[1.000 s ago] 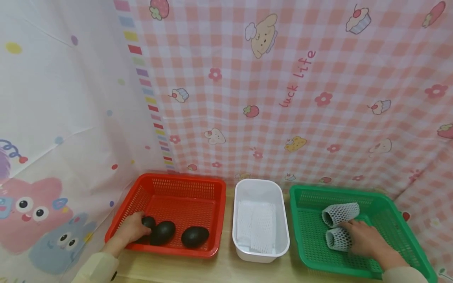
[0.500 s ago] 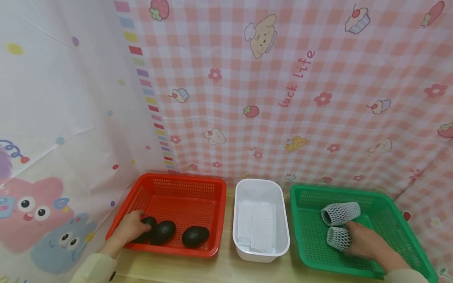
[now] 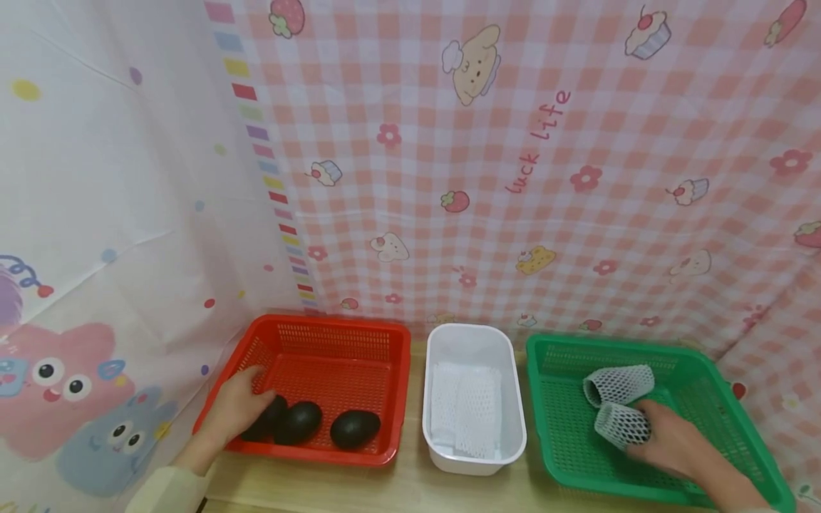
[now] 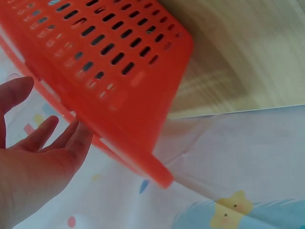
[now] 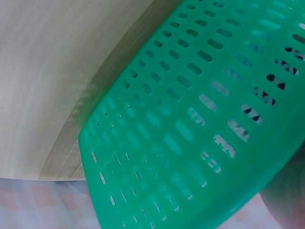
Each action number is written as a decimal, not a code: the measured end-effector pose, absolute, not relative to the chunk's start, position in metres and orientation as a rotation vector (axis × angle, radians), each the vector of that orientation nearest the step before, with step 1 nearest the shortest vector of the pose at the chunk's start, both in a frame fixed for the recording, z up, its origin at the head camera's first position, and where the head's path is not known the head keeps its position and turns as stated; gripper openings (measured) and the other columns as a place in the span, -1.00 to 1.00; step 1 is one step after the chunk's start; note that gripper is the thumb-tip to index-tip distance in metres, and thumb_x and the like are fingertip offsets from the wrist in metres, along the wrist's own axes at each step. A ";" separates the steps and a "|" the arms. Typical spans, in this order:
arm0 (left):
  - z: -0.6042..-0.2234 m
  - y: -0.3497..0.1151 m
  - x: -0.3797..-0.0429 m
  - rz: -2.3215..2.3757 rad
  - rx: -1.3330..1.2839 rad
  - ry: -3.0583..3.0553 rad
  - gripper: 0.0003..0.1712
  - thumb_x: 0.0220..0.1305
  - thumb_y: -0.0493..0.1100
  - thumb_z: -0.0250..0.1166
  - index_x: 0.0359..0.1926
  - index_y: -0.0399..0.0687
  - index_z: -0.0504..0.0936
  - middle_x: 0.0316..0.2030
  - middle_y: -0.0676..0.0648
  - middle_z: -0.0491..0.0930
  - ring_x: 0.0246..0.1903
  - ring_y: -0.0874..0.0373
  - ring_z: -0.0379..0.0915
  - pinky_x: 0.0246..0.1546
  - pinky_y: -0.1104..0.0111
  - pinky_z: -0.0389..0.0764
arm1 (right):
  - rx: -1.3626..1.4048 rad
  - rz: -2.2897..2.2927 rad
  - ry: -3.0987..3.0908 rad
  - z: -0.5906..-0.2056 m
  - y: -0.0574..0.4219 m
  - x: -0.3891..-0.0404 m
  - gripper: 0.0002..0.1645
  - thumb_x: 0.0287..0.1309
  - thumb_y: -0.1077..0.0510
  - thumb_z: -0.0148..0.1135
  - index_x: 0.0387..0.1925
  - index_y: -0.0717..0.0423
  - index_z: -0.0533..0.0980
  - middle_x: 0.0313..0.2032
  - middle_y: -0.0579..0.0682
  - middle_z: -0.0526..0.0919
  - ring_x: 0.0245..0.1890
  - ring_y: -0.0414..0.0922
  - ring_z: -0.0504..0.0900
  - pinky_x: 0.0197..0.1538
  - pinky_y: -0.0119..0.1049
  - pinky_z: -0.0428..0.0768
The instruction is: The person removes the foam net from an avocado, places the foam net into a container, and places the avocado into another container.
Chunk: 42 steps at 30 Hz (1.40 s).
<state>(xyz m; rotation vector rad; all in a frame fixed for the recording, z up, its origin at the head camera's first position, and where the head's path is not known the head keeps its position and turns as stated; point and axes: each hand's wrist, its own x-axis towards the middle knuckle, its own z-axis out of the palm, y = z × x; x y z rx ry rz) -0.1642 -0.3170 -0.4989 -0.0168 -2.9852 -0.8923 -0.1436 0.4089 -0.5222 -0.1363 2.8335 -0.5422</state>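
In the head view my left hand (image 3: 239, 407) is over the left end of the red basket (image 3: 378, 456), at the leftmost of three dark avocados (image 3: 261, 422), which it partly hides. In the left wrist view its thumb and fingers (image 4: 43, 135) are spread beside the basket's rim, with no avocado showing between them. My right hand (image 3: 670, 438) holds a white foam net sleeve (image 3: 621, 425) by its right end, thumb below and fingers above, in the green basket (image 3: 558, 467). A second foam net sleeve (image 3: 618, 385) lies just behind it.
Two more avocados, a middle one (image 3: 298, 423) and a right one (image 3: 355, 429), lie along the red basket's front. A white tub (image 3: 471, 464) with white netted material inside stands between the baskets on a wooden table (image 3: 410, 491). A checked cloth (image 3: 410, 171) hangs behind.
My left hand has risen slightly and its fingers have spread off the leftmost avocado. The sleeve in my right hand has tilted and shifted a little back and right.
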 end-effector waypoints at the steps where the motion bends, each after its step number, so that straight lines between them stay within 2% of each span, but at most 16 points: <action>1: -0.498 -0.315 -0.164 -0.903 -0.010 -2.979 -0.39 0.27 -0.25 0.42 0.22 -0.58 0.48 0.12 -0.56 0.56 0.09 -0.45 0.53 0.13 -0.26 0.52 | -0.137 -0.553 2.848 -0.521 0.409 -0.142 -0.10 -0.03 -0.10 0.56 0.14 0.46 0.43 -0.08 0.16 0.64 -0.19 0.00 0.63 -0.26 -0.03 0.59; 4: -0.493 -0.310 -0.161 -0.933 -0.015 -2.952 -0.40 0.28 -0.27 0.39 0.24 -0.58 0.48 0.13 -0.55 0.55 0.10 -0.44 0.52 0.14 -0.26 0.51 | -0.159 -0.578 2.894 -0.518 0.409 -0.140 -0.10 -0.02 -0.07 0.56 0.14 0.48 0.42 -0.09 0.17 0.63 -0.22 -0.02 0.61 -0.28 -0.08 0.56; 11: -0.487 -0.298 -0.152 -0.975 -0.067 -2.867 -0.46 0.31 -0.32 0.37 0.23 -0.56 0.50 0.14 -0.53 0.56 0.17 -0.45 0.49 0.18 -0.27 0.48 | -0.103 -0.620 2.927 -0.508 0.405 -0.133 -0.03 0.05 -0.09 0.55 0.25 0.49 0.35 0.05 0.36 0.58 -0.12 0.13 0.65 -0.25 0.00 0.60; 18: -0.476 -0.286 -0.147 -0.976 -0.070 -2.842 -0.43 0.35 -0.27 0.35 0.29 -0.50 0.48 0.20 -0.48 0.55 0.22 -0.42 0.46 0.26 -0.26 0.43 | -0.034 -0.761 2.978 -0.501 0.398 -0.122 0.06 0.14 -0.16 0.54 0.39 0.40 0.26 0.05 0.35 0.61 -0.18 0.06 0.66 -0.32 -0.10 0.57; 23: -0.469 -0.275 -0.142 -0.953 -0.091 -2.814 -0.42 0.36 -0.22 0.37 0.31 -0.43 0.50 0.22 -0.44 0.55 0.23 -0.38 0.47 0.24 -0.23 0.46 | 0.008 -0.841 3.017 -0.496 0.391 -0.114 0.09 0.15 -0.16 0.54 0.42 0.38 0.21 0.06 0.41 0.59 -0.17 0.11 0.65 -0.31 -0.10 0.56; 30: -0.466 -0.259 -0.132 -0.930 -0.142 -2.768 -0.45 0.37 -0.17 0.39 0.29 -0.35 0.54 0.21 -0.37 0.58 0.25 -0.33 0.46 0.26 -0.22 0.44 | -0.037 -0.902 3.139 -0.489 0.374 -0.101 0.00 0.05 -0.08 0.63 0.36 0.30 0.33 0.01 0.35 0.62 -0.18 0.11 0.63 -0.33 -0.15 0.53; 36: -0.466 -0.248 -0.125 -0.939 -0.174 -2.730 -0.47 0.36 -0.17 0.40 0.27 -0.31 0.58 0.20 -0.32 0.60 0.27 -0.32 0.45 0.26 -0.23 0.43 | -0.058 -0.956 3.145 -0.484 0.358 -0.092 -0.02 0.03 -0.06 0.65 0.35 0.26 0.36 0.01 0.31 0.64 -0.18 0.06 0.64 -0.33 -0.17 0.55; 42: -0.468 -0.236 -0.117 -0.938 -0.207 -2.687 -0.50 0.32 -0.19 0.44 0.23 -0.24 0.62 0.16 -0.23 0.64 0.22 -0.24 0.51 0.20 -0.18 0.51 | -0.067 -1.009 3.123 -0.481 0.340 -0.084 -0.04 0.04 -0.08 0.64 0.35 0.18 0.37 0.02 0.24 0.64 -0.20 -0.02 0.62 -0.36 -0.26 0.55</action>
